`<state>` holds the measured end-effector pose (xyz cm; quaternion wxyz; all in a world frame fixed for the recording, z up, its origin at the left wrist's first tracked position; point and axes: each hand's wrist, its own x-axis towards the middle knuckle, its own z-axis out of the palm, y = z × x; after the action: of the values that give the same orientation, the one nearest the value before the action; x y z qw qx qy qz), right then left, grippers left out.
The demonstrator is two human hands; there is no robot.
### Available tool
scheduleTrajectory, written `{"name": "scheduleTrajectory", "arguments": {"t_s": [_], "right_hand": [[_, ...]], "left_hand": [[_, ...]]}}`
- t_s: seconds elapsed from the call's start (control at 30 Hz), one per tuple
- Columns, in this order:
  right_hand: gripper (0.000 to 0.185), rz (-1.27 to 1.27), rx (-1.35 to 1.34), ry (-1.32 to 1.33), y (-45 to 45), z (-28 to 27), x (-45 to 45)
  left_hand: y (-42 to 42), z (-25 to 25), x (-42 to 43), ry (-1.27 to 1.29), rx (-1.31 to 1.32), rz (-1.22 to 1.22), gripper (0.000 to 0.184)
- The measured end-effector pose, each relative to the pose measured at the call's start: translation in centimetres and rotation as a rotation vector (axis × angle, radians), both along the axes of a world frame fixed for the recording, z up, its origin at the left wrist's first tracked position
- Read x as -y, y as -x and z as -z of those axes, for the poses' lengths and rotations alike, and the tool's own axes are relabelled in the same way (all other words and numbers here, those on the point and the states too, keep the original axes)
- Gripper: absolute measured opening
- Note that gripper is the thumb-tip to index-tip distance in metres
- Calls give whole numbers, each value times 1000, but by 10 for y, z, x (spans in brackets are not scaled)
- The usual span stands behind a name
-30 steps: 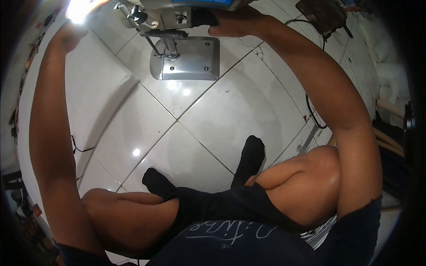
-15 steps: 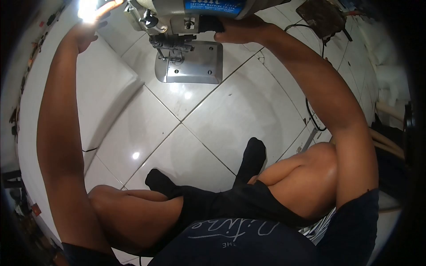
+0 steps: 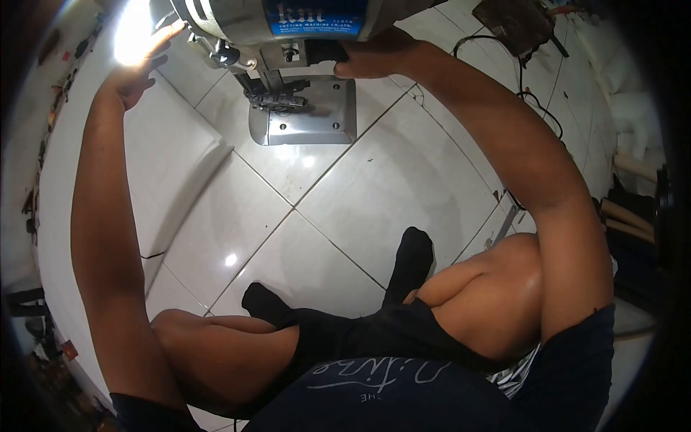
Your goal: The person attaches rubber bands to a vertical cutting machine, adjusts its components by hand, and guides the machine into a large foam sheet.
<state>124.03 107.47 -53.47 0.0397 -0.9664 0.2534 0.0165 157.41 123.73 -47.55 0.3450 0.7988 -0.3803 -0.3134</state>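
A cloth cutting machine (image 3: pixel 317 18) with a blue "km" label stands at the top of the head view, its upper part cut off by the frame. Its flat metal base plate (image 3: pixel 324 122) rests on the tiled floor. My right hand (image 3: pixel 378 59) is closed around the black handle (image 3: pixel 325 52) on the machine's right side, fingers partly hidden behind it. My left hand (image 3: pixel 137 79) is beside the machine's left front, fingers stretched and apart. One fingertip is close to the machine body; I cannot tell whether it touches. Bright glare washes out part of that hand.
White tiled floor (image 3: pixel 317 187) lies between my feet and the machine. A white padded slab or mattress (image 3: pixel 180 137) is on the left. At the upper right are a brown box-like object (image 3: pixel 515 29) and a black cable (image 3: pixel 522 79). Wooden poles (image 3: pixel 630 219) lie at far right.
The machine's upper body has shifted left and slightly down in view; the base plate and floor sit a little lower. My left hand has come down slightly. My right hand keeps its hold.
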Motion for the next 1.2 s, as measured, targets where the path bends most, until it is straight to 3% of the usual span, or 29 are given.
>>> {"name": "scheduleTrajectory", "arguments": {"t_s": [0.13,0.2,0.3,0.4,0.57,0.8,0.87,0.9,0.93,1.0,1.07,1.2], "right_hand": [[52,56,-163,-23,0,-18,-8],[62,-213,143,-145,3,-22,-4],[56,-222,208,-86,4,-16,-3],[54,-226,193,-82,5,-23,-8],[52,-187,139,-102,4,-26,-11],[52,-166,91,-150,2,-31,-12],[54,-172,115,-133,3,-28,-11],[56,-177,139,-118,4,-26,-11],[56,-178,139,-117,2,-22,-14],[54,122,-163,86,-4,-12,-20],[55,71,-133,42,0,-8,-11],[56,-33,-47,-22,4,-9,-6]], "left_hand": [[-56,24,3,14,-88,79,56],[-61,26,4,25,-189,130,55],[-45,20,3,50,-242,-26,54],[-71,33,1,60,-230,117,55],[-5,2,2,27,-13,30,59],[-37,18,5,48,-44,43,59],[-60,26,6,40,-55,156,80],[-57,24,6,41,-55,155,80],[-53,22,4,43,-59,152,76],[-43,19,3,47,-62,149,72],[-22,13,1,85,-52,12,55],[-19,14,0,109,-110,-28,55]]}}
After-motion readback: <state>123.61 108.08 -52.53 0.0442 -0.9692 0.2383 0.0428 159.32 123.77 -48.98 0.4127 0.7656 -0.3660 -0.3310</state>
